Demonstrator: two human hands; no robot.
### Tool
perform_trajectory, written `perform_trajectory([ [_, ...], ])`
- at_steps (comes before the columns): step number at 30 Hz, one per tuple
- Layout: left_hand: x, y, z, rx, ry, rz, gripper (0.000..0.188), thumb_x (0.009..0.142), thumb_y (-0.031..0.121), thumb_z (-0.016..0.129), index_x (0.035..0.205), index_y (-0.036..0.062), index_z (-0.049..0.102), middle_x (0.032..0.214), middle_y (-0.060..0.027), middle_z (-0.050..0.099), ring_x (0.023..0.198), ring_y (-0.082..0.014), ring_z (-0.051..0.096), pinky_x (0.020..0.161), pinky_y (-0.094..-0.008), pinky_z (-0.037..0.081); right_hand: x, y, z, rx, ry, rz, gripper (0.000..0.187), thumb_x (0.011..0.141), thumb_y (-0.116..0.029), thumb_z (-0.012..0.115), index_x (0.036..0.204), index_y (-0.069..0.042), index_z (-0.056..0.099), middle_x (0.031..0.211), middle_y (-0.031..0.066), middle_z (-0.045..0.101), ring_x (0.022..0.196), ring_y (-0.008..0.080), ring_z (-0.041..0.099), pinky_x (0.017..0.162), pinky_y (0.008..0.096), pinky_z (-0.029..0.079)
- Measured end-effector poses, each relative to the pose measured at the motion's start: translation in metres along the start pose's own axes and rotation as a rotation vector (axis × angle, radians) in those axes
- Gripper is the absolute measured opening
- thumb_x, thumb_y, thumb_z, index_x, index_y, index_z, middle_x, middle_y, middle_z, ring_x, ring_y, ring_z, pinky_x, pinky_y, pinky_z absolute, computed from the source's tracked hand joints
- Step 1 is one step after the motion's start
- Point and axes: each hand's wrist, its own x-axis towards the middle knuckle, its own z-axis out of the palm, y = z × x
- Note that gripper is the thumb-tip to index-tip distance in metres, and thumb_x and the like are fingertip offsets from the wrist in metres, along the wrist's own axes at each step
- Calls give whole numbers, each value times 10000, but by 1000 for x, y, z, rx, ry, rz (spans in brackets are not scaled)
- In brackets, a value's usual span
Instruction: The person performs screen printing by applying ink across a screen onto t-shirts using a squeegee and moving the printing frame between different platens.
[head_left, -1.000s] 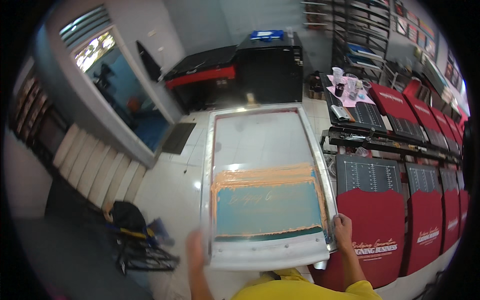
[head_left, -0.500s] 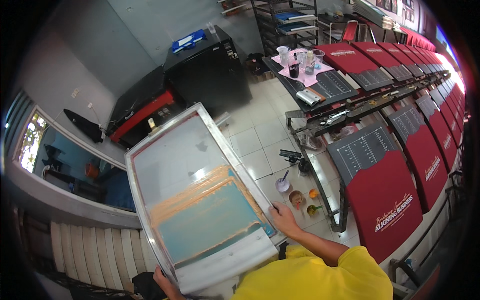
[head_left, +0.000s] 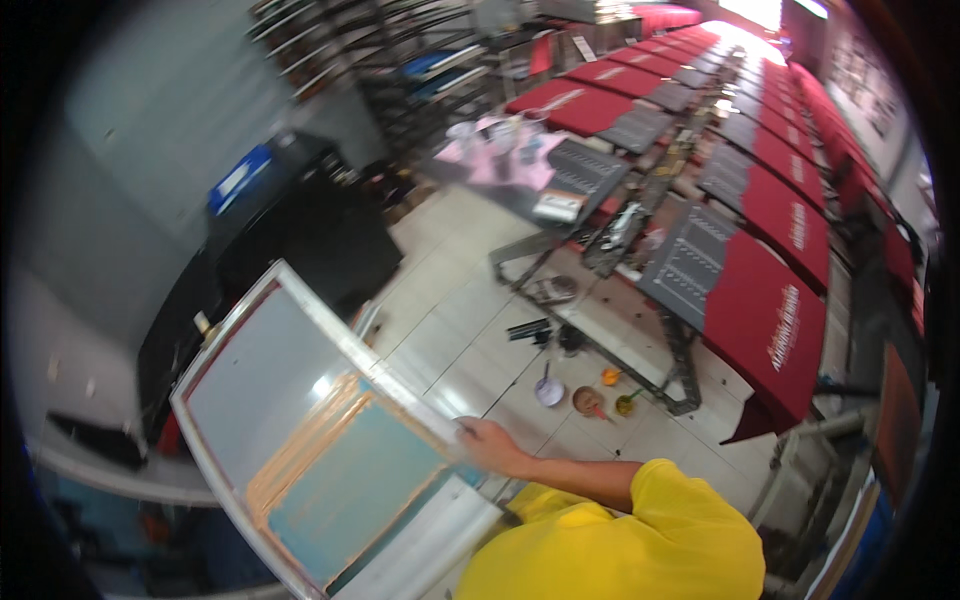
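My right hand [head_left: 490, 447] grips the right edge of a large screen-printing frame [head_left: 330, 310], its fingers closed on the pale metal rim. The screen is held tilted in front of my body. Its mesh is grey in the far part, with a blue-green panel [head_left: 360, 480] in the near part, bordered by smeared orange ink [head_left: 300, 450]. A whitish strip [head_left: 430, 540] covers the end nearest me. My left hand is out of the picture, below its lower edge.
Rows of red fabric pieces on dark boards [head_left: 770, 290] run along a metal-framed bench at right. Cups [head_left: 500, 145] stand on a pink cloth. Ink pots [head_left: 549, 390] sit on the tiled floor. A black cabinet [head_left: 310, 235] and a rack [head_left: 420, 60] stand behind.
My view has swung to the right, so the bench now runs away more straight ahead. The screen and my right hand sit lower and further left; my left hand has left the picture.
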Motion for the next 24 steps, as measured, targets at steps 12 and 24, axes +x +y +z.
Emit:
perform_trajectory([
  [12,299,13,148,-204,-502,119,475,978,349,506,1245,-41,537,1132,-117,579,1092,-225,554,958,-364,435,146,-20,-22,58,295,95,345,927,-231,534,1139,25,626,930,191,667,852,295,630,793,381,479],
  [24,421,205,425,-212,-398,167,392,942,249,620,1194,-47,568,1169,-114,586,1079,-198,559,966,-323,431,343,-62,-68,303,526,-6,386,933,-129,579,1262,71,559,1090,125,666,991,156,602,888,291,461],
])
